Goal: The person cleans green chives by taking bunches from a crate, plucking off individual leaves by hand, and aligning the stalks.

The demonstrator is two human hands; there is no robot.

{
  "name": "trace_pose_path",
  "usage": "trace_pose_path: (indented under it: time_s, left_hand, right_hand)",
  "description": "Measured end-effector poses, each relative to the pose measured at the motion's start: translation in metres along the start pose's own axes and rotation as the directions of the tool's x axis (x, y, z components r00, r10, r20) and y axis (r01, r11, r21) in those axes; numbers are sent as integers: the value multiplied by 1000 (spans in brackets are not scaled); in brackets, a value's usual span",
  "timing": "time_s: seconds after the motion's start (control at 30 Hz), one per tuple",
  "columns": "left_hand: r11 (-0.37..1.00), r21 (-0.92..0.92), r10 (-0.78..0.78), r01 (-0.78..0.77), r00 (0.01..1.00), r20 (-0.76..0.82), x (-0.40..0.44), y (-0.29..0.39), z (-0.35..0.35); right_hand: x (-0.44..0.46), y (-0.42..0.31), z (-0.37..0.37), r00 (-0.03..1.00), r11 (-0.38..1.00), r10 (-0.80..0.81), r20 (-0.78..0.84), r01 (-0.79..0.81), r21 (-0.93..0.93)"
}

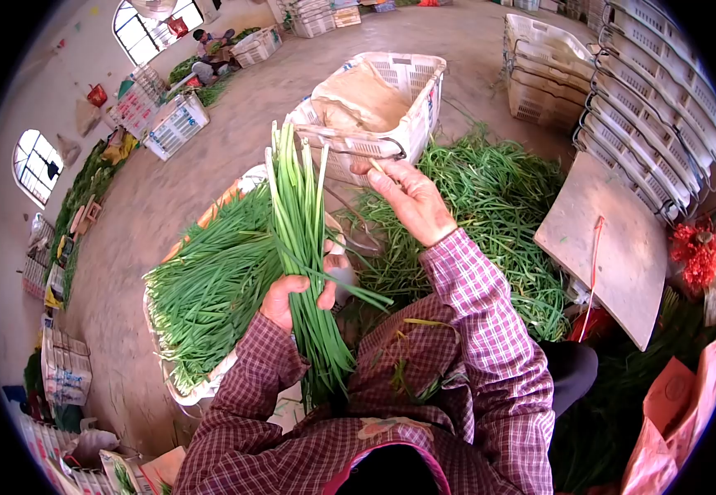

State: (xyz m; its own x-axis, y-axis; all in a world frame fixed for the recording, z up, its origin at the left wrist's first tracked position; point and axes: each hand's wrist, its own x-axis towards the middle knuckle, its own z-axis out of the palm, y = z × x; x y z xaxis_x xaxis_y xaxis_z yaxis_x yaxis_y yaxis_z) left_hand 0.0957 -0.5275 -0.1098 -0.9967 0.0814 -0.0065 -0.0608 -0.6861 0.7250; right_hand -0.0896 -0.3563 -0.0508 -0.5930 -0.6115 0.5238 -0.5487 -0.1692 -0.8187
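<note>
While a green heap (494,194) is lying near-right of the white crate (425,76), a laden basket (209,386) is sitting near-left of it. Before the crate, a stalk bunch (298,223) is standing, gripped by the left hand (279,302); the right hand (415,204) is pinching a pale scrap (376,165).

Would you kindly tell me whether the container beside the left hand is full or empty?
The container looks full: green stalks heap across it, hiding its floor.

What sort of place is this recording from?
Likely a shed for sorting or packing vegetables: a tall stack of crates, loose greens heaped on the floor, and a bundle of long green stalks in the person's left hand.
</note>
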Motion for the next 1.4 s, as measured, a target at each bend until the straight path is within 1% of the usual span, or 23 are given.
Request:
trace_pose_path:
  time_s: [0.03, 0.1, 0.13, 0.17, 0.23, 0.3, 0.37, 0.43, 0.53, 0.6, 0.63, 0.7, 0.87, 0.9, 0.93, 0.97, 1.03, 1.1, 1.17, 1.23, 1.27, 1.37, 1.4]
  left_hand:
    - [1000, -31, 1, -2, 999, -41, -1, 1, 3]
    - [998, -63, 1, -7, 997, -81, -1, 3, 3]
    - [995, -95, 24, -28, 999, -38, 1, 4, 1]
    - [991, -128, 48, -47, 999, 4, 3, 6, -1]
    - [991, -117, 66, -60, 996, 54, 9, 12, 3]
    - [988, -128, 94, -90, 995, 25, 15, 14, 16]
    - [994, -27, 103, -105, 992, -72, 19, 9, 21]
    - [998, 21, 65, -64, 995, -75, 24, 4, 19]
    - [999, 11, 42, -42, 998, -42, 28, -2, 15]
    - [998, -31, 59, -60, 998, -30, 29, -7, 13]
    - [998, -33, 55, -56, 998, -28, 28, -9, 12]
    - [998, -14, 53, -54, 997, -59, 25, -9, 11]
    - [999, -28, 21, -25, 992, -125, 14, -10, 7]
    - [999, -44, 23, -28, 992, -125, 13, -10, 6]
    - [998, -59, 23, -31, 992, -124, 12, -10, 5]
    - [997, -74, 23, -32, 992, -123, 11, -10, 5]
    - [997, -77, 20, -28, 994, -110, 13, -10, 9]
    - [995, -101, 0, -12, 992, -125, 15, -12, 8]
    - [995, -104, -12, -3, 989, -150, 15, -14, 11]
    - [994, -105, -12, -7, 984, -178, 16, -15, 15]
    - [997, -78, 0, -14, 985, -172, 15, -13, 17]
    - [997, -61, 26, -38, 982, -188, 11, -13, 18]
    - [997, -68, 19, -31, 985, -172, 9, -13, 13]
  right_hand:
    - [3, 4, -2, 1000, 1000, -2, 2, 2, 1]
    - [8, 7, -4, 993, 930, 26, 113, -65, 361]
    - [8, -27, -11, 957, 782, 234, 174, -291, 551]
    - [10, -27, -10, 956, 783, 235, 177, -294, 549]
    - [17, -27, -9, 954, 425, 204, 218, -287, 859]
    - [22, -24, 6, 963, 362, 181, 202, -256, 896]
    - [21, -23, 26, 970, 170, 198, 143, -177, 969]
    - [16, -18, 42, 962, 167, 243, 120, -164, 972]
    - [10, -12, 48, 958, 303, 288, 20, -111, 947]
    - [6, -11, 44, 915, 534, 402, -31, -207, 820]
    - [5, -8, 41, 914, 535, 405, -35, -205, 820]
    - [6, 6, 32, 918, 772, 367, -151, -210, 600]
    - [7, 38, -9, 868, 957, 262, -422, -175, 233]
    - [4, 45, -17, 851, 976, 217, -477, -190, 106]
    - [-2, 48, -27, 891, 961, 148, -430, -232, -149]
    - [-10, 53, -31, 914, 940, 136, -382, -241, -243]
    - [-21, 49, -20, 930, 984, 143, -339, -169, -49]
    - [-28, 39, -13, 961, 973, 207, -185, -182, 144]
    - [-30, 9, -6, 954, 929, 296, -44, -277, 247]
    - [-28, 4, 0, 953, 927, 302, -19, -289, 237]
    - [-26, 3, 1, 960, 953, 260, -101, -238, 189]
    - [-21, 10, -15, 936, 948, -75, -344, -40, -316]
    - [-19, 19, -24, 901, 907, -63, -429, -128, -401]
